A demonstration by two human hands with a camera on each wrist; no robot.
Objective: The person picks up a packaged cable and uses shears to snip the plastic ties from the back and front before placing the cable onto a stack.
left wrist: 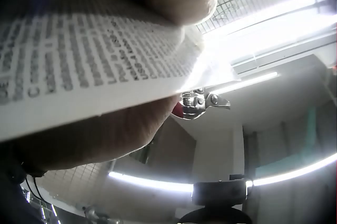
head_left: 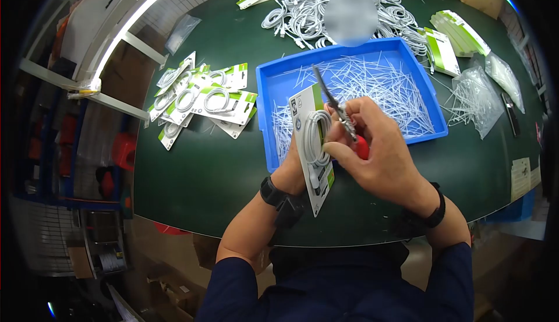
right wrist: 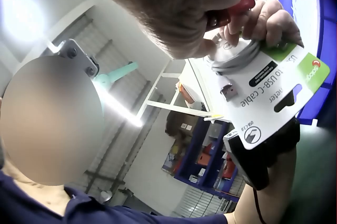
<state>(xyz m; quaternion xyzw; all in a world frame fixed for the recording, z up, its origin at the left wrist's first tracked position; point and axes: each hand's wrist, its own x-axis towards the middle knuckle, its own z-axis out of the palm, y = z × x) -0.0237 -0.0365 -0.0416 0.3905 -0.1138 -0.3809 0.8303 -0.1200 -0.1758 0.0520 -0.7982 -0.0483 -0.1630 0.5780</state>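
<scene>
A retail card with a coiled white USB-C cable [head_left: 316,138] stands nearly upright above the front of the blue tray. My left hand [head_left: 289,167] grips the card from behind, with its fingertips [right wrist: 274,24] over the edge in the right wrist view. My right hand [head_left: 384,150] holds red-handled cutting pliers [head_left: 361,147] right beside the coil, their metal head pointing up and away. In the left wrist view the pliers' metal head [left wrist: 202,103] shows past the edge of the printed card back [left wrist: 105,50].
The blue tray [head_left: 439,128] holds many thin white ties. Carded cables [head_left: 215,101] lie piled at left; loose coiled cables [head_left: 303,16] heap at the back. Stacked cards [head_left: 445,54], a clear bag [head_left: 483,101] and a dark slim tool [head_left: 510,114] lie at right.
</scene>
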